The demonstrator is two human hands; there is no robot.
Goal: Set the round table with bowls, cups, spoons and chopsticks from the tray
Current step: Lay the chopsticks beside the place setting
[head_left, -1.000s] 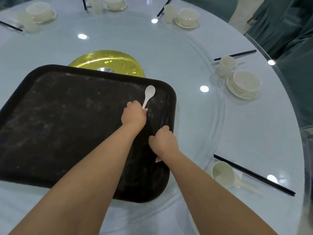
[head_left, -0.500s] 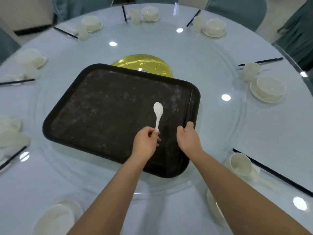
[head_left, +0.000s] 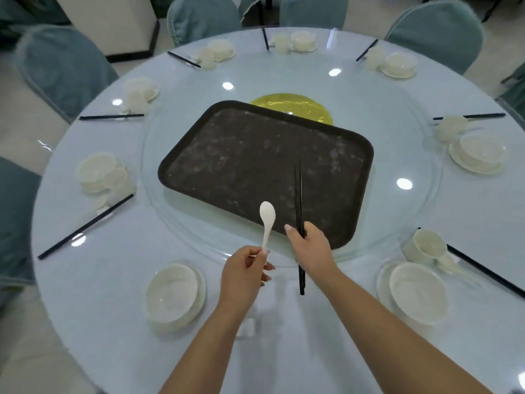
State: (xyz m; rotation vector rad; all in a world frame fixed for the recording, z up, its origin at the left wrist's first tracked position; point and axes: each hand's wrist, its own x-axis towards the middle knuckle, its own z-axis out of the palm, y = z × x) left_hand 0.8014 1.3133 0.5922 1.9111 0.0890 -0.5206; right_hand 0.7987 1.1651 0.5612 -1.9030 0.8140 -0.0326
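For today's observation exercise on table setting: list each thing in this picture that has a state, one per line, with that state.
Left hand: pinches the spoon's handle.
Right hand: grips the chopsticks.
Spoon: held up, bowl end uppermost.
Chopsticks: held as a pair, lifted off the tray.
Tray: nothing left on it, resting on the turntable.
Near-left bowl: on its saucer, upright, no spoon or chopsticks beside it.

Both bare forearms reach forward from the near edge. The left hand [head_left: 245, 275] pinches a spoon [head_left: 267, 223] by its handle, bowl upward. Just right, the right hand [head_left: 312, 248] grips chopsticks [head_left: 299, 220] mid-length.
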